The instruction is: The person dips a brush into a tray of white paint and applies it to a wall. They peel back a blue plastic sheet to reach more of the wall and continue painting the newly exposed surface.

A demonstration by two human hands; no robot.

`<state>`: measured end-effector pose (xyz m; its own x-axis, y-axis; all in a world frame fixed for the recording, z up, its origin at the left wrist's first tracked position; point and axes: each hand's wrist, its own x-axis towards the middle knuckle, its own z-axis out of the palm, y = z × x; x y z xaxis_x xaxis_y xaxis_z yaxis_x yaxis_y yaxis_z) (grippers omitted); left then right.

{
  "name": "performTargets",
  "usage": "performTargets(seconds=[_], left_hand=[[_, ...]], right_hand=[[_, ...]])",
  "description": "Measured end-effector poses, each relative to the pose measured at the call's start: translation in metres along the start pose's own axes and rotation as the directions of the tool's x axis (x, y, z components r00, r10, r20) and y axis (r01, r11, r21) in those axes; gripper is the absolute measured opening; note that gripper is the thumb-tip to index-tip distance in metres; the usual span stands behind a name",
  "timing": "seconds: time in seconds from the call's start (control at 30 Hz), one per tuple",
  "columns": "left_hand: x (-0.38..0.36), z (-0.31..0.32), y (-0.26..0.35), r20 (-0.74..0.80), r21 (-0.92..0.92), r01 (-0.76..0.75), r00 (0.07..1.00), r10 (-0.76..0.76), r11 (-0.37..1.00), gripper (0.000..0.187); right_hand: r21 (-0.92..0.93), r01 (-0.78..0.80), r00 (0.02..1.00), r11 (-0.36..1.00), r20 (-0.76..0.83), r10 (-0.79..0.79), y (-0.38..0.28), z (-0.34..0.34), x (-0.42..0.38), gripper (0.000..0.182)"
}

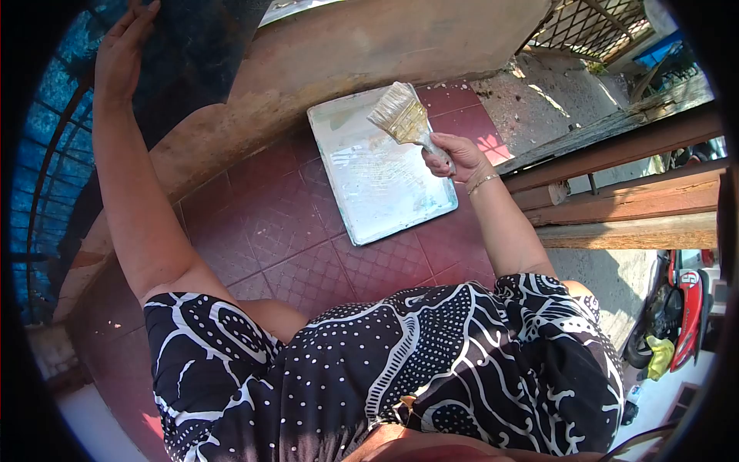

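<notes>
My right hand [454,158] is closed round the handle of a wide paintbrush [404,115], whose pale, paint-caked bristles point up and left. Below and behind the brush, a shallow white paint tray [385,173] with wet-looking white and faint green smears lies on the red tiles. At the upper left my left hand [127,38] is raised against a dark sheet [188,61], its fingers together at the sheet's upper part. Whether those fingers grip the sheet cannot be made out.
A low plastered wall [346,58] runs behind the tray. Wooden beams [631,196] stand close to my right forearm. Blue mesh [38,177] is at the far left, a metal lattice [589,31] at the upper right, and a red motorcycle [689,319] at the lower right.
</notes>
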<state>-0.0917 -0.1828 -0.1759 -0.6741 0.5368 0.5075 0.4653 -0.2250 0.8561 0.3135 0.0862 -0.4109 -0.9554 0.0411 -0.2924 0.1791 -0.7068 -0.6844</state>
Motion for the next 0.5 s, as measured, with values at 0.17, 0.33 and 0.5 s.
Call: performTargets(seconds=[0.17, 0.33, 0.5], left_hand=[[0.003, -0.008, -0.005, 0.044, 0.004, -0.032, 0.999, 0.032, 0.999, 0.04], [0.011, -0.014, -0.011, 0.043, -0.036, -0.054, 0.998, 0.056, 0.998, 0.033], [0.012, -0.018, -0.011, 0.083, -0.071, -0.069, 0.994, 0.075, 0.995, 0.026]], right_hand=[[-0.135, -0.122, 0.963, 0.983, -0.255, 0.085, 0.006, 0.004, 0.005, 0.025], [-0.296, -0.187, 0.878, 0.937, -0.477, 0.025, 0.008, 0.021, 0.012, 0.026], [-0.328, 0.106, 0.798, 0.939, -0.535, -0.277, -0.024, 0.046, 0.018, 0.022]])
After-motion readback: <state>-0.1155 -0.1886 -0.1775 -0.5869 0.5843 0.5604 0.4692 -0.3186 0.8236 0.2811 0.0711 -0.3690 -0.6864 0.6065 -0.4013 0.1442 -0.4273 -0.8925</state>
